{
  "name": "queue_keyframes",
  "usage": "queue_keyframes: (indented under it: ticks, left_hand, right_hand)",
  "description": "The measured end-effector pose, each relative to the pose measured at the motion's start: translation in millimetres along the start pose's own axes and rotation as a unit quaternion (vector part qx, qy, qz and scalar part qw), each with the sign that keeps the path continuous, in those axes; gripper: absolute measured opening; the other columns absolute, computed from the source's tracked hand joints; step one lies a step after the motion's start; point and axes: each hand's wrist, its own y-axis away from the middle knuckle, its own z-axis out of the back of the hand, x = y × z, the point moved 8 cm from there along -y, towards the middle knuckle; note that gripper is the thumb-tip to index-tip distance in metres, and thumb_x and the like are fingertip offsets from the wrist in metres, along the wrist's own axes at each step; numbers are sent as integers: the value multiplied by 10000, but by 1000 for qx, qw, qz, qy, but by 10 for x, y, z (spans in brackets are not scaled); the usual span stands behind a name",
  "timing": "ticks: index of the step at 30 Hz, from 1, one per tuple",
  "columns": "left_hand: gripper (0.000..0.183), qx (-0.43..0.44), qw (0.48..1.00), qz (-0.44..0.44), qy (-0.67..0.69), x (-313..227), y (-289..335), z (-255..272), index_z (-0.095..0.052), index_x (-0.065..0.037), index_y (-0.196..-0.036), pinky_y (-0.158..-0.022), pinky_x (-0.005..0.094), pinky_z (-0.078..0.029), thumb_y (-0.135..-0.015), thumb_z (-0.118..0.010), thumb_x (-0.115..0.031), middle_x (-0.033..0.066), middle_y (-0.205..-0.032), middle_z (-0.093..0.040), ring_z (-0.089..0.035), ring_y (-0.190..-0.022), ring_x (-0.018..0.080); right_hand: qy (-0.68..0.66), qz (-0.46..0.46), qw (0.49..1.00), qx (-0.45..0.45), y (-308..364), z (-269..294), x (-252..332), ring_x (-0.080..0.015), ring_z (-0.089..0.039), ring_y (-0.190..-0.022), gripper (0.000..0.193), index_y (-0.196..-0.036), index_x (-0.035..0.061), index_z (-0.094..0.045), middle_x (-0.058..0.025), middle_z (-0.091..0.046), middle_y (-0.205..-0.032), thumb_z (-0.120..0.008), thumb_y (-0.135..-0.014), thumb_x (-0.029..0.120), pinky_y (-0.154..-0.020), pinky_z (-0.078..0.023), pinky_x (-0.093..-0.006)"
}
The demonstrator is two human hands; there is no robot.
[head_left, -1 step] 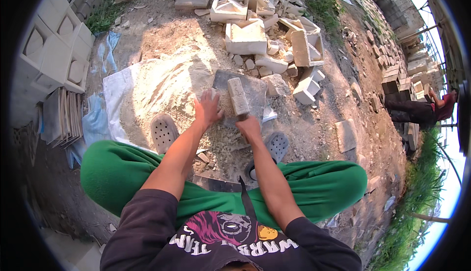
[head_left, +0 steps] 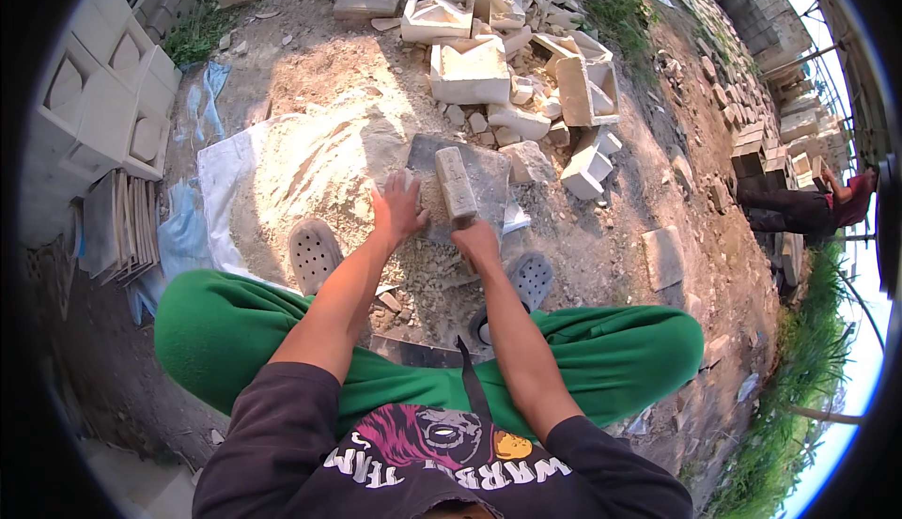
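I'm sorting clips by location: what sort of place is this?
Probably an outdoor block yard: pale blocks stacked at left, broken blocks heaped ahead, and pale powder spread on a white sheet.

The left arm (head_left: 331, 308) stretches toward 1 o'clock; the left hand (head_left: 398, 209) lies palm down, its fingers (head_left: 398, 183) parted and aimed at 12. The right arm (head_left: 520, 336) slants toward 11 o'clock; the right hand (head_left: 477, 242), at 4 o'clock from the left, is curled into a grip.
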Motion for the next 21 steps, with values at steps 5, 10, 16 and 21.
queue_keyframes:
  ticks: [5,10,16,21]
  left_hand:
    - [727,-24,999,-37,9,67,-12,-38,-462,-177,-1439,-1122,670,-219,-796,-730,-387,213,-1475,-431,-397,-1392,362]
    - [477,-47,992,-116,-25,1,7,-54,-619,-157,-1222,-1112,650,-247,-769,-708,-278,177,-1439,-469,-403,-1391,336]
    - [111,-108,975,-180,-77,-270,-29,-52,-730,-144,-821,-1121,615,-244,-750,-688,-217,135,-1322,-567,-464,-1329,278]
    - [161,-104,984,-141,-1,-213,-18,-73,-755,-126,-850,-1133,576,-230,-798,-706,-270,109,-1274,-604,-494,-1288,256]
  right_hand:
    - [-71,-52,995,37,72,107,6,-363,-728,-890,495,-904,-122,-689,-276,-715,-854,-756,-638,291,-779,-561,-424]
    - [-64,-63,992,-85,125,362,-166,-349,-719,-910,524,-949,-82,-709,-248,-725,-925,-775,-633,330,-793,-559,-423]
    - [-143,-82,978,-125,-204,40,-764,-282,-716,-707,461,-971,-66,-704,-179,-728,-862,-766,-652,261,-663,-569,-393]
    - [-236,-118,962,-63,16,-2,-496,-242,-694,-595,450,-1006,-72,-679,-146,-713,-811,-751,-662,209,-580,-568,-367]
